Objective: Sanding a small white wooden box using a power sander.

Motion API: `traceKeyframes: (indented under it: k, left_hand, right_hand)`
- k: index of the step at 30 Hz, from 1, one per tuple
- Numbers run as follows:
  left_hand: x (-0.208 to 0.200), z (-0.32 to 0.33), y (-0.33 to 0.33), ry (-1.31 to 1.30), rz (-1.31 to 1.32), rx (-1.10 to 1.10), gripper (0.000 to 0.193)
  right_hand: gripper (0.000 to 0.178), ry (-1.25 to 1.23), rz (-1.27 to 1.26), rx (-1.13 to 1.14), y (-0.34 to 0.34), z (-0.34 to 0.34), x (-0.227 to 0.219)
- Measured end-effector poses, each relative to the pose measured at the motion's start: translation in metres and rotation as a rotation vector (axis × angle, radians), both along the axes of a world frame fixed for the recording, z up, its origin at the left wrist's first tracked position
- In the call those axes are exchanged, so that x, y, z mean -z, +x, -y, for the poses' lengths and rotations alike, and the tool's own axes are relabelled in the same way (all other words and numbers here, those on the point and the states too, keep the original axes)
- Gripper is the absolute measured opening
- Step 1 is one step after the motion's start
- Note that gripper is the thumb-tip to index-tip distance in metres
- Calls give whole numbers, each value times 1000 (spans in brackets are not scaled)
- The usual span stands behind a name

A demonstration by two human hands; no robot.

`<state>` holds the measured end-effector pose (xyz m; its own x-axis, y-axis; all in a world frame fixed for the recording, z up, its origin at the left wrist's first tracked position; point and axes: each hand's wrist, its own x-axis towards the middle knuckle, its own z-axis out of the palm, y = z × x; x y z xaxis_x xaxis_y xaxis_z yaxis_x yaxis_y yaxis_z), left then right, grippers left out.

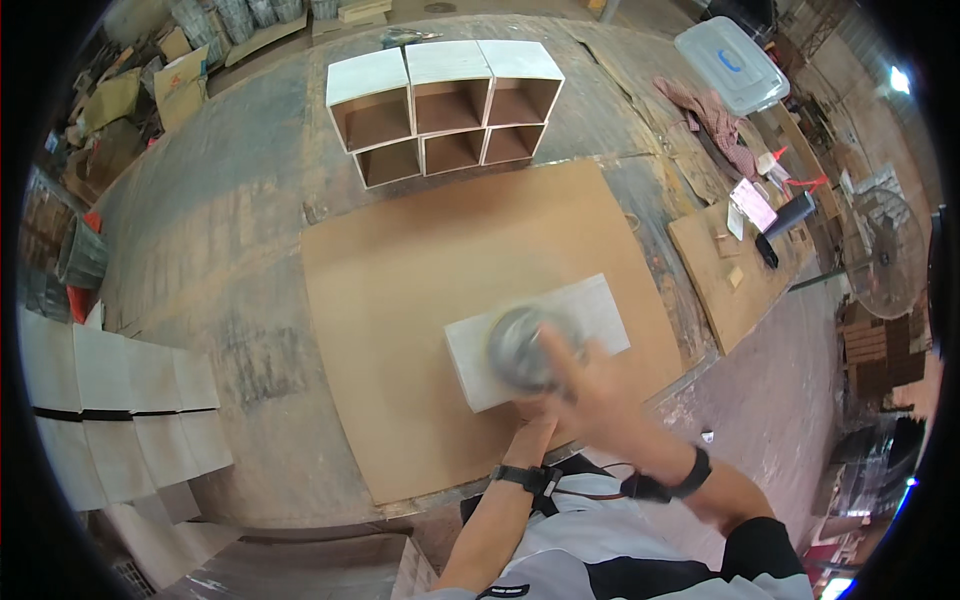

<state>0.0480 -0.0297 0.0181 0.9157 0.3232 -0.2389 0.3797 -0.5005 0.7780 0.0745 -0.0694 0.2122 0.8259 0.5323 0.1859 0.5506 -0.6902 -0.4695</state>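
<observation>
White box on the brown sheet, toward the near edge of the bench. Long axis slanted: left end closer to the near edge, right end angled toward the bench's far right corner. Round grey tool, motion-blurred, over the box's top, left of its middle. Right hand clamped on the tool from above, as far as blur allows; its forearm crosses the near edge from the right, so the tool lies left and farther out. Left hand at the box's near long side, partly behind the right; cannot tell whether its fingers grip. Right hand nearer the box's right end. Open-fronted boxes stacked near the far edge, well apart.
</observation>
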Motion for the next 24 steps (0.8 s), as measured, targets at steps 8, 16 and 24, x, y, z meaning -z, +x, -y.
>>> traceKeyframes:
  k: [8, 16, 24]
  left_hand:
    - [-2, -4, 3, 28, -18, -6, 73]
    - [-2, -8, 8, 46, -19, -20, 73]
    - [-3, -6, 10, 53, -17, -6, 73]
  right_hand:
    - [75, -29, -140, 84, 29, -13, -8]
    - [73, -11, -59, 70, 37, -25, -8]
    - [75, 0, -65, 61, 44, -25, -9]
